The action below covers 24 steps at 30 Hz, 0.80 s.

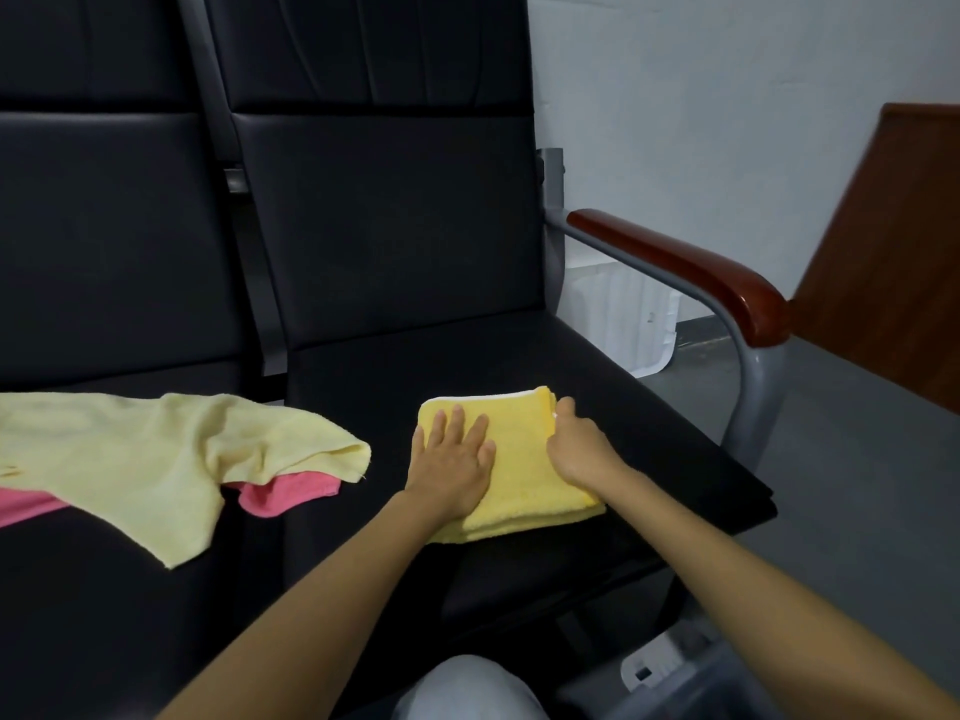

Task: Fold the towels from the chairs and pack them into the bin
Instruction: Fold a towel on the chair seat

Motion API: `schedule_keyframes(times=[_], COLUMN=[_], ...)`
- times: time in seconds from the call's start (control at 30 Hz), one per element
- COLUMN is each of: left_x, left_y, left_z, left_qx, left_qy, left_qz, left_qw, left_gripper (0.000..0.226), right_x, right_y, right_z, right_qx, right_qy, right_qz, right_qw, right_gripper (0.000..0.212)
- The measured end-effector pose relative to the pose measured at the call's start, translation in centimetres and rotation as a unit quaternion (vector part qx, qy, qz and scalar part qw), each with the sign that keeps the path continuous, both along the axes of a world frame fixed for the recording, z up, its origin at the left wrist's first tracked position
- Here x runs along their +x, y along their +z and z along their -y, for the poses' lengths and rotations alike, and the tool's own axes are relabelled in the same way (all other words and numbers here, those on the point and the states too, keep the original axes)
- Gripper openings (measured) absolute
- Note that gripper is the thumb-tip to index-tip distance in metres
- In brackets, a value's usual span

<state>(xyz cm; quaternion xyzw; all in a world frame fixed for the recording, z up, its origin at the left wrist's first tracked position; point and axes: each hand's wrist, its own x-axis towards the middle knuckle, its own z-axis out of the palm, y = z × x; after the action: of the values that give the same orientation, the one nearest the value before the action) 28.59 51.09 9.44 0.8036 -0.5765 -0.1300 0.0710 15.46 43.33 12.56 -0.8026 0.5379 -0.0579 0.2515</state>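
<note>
Now folded: yellow towel (522,459), a thick rectangle of several layers, lies on the right seat (649,433) near its front edge.
Left hand (452,457): lies flat on the left half of the yellow towel, fingers straight and a little spread, pressing down.
Right hand (576,444): at the right edge of the yellow towel, near the far corner; fingers are curled and grip that edge.
Pale towel (156,449): unfolded and wrinkled, spread over the left seat (130,589), one corner reaching toward the gap between the seats; apart from the yellow towel.
Pink towel (283,496): under the pale towel, only two parts stick out at its front side.
Armrest (685,272): red-brown wood on a grey metal frame, at the right of the right seat.
Bin (727,683): clear plastic with a white clip, on the floor at low right, only partly in view; what is inside I cannot tell.
Knee (467,688): light cloth, low centre, between the two forearms.
</note>
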Motion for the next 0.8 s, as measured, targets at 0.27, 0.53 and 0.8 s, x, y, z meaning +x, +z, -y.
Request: schedule_keyframes(times=[0.27, 0.53, 0.8], left_x=[-1.4, -1.8, -11.6], left_y=[0.5, 3.0, 5.7], left_z=[-2.1, -4.1, -3.0], left_qx=[-0.072, -0.073, -0.043], left_qy=[0.144, 0.132, 0.010], left_qz=[0.001, -0.286, -0.509], left_qw=[0.987, 0.946, 0.859], left_gripper=[0.042, 0.046, 0.035], right_x=[-0.8, -6.2, -20.1], right_y=[-2.4, 0.5, 1.7], right_z=[-0.1, -1.3, -6.1], right_qx=[-0.048, 0.217, 0.119], right_qy=[-0.045, -0.035, -0.163], right_qz=[0.055, 0.255, 0.325], right_qw=[0.996, 0.942, 0.924], right_gripper=[0.065, 0.041, 0.030])
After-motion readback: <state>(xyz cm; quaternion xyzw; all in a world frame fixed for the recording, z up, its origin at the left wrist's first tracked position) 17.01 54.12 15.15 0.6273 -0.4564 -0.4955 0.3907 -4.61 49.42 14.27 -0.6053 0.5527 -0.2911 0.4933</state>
